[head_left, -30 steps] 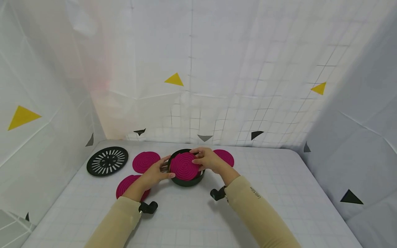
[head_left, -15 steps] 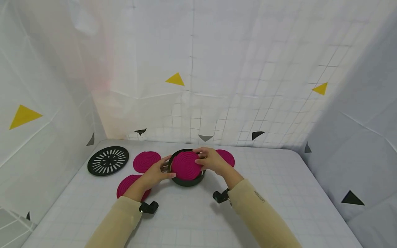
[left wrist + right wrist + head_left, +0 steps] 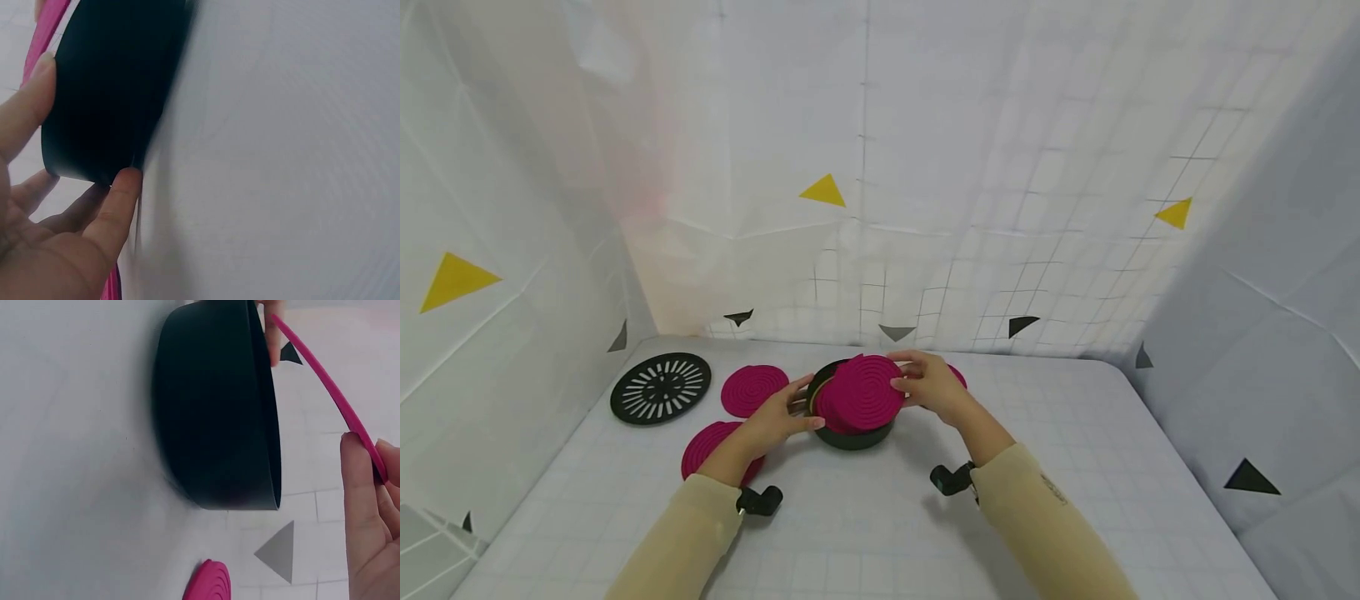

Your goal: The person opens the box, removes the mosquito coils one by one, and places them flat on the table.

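Note:
My right hand [image 3: 936,393] pinches a round magenta coaster [image 3: 871,392] with spiral ridges by its right edge, between thumb and fingers. This coaster tilts above the dark round holder [image 3: 853,440]; in the right wrist view the coaster [image 3: 331,384] stands clear of the holder's rim. Another magenta coaster [image 3: 824,408] shows inside the holder, partly hidden behind the raised one. My left hand [image 3: 773,423] grips the holder from the left side. In the left wrist view its thumb and fingers lie along the holder's wall [image 3: 112,87].
A black slotted disc [image 3: 661,389] lies at the table's back left. Magenta coasters lie flat: one coaster [image 3: 754,390] behind the left hand, one coaster [image 3: 707,448] partly under the left wrist, one coaster [image 3: 958,377] mostly hidden behind the right hand. White sheets [image 3: 940,167] enclose the table.
My right hand has moved right and slightly up, carrying the coaster up from the holder, and another coaster has come into view beneath. The left hand has stayed on the holder.

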{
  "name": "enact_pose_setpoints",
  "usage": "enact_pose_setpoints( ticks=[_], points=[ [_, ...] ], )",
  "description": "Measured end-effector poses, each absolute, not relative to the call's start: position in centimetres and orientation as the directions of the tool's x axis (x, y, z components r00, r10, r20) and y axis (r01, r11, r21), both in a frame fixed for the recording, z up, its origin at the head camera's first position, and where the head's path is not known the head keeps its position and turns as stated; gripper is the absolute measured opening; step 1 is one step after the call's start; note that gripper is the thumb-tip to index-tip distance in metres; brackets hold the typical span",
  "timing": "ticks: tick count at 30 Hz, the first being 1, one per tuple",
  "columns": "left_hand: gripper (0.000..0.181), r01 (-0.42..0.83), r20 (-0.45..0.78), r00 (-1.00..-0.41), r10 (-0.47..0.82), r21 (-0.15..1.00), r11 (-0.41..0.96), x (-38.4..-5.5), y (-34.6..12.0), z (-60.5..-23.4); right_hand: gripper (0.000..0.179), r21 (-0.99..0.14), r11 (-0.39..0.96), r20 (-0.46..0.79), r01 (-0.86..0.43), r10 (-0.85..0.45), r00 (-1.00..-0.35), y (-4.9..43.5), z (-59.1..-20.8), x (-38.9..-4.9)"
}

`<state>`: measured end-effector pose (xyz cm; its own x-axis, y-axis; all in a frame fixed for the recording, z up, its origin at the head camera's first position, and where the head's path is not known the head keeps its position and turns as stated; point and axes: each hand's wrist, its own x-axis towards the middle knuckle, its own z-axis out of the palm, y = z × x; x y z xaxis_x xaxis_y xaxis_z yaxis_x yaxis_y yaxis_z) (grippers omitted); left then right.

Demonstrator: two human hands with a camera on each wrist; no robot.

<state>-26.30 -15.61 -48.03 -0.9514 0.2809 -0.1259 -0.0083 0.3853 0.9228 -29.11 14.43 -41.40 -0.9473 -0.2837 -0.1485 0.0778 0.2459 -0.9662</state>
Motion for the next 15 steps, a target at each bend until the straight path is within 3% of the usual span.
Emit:
enact_pose_setpoints(
  ticks=[15],
  points=[
    [0.091,-0.001,-0.115,-0.948,0.296,0.934,0.358,-26.3,-15.5,-47.9,0.05,-0.981,0.194,-0.044,-0.012,-0.283,-0.958,18.0,-41.0,-27.7]
  ],
)
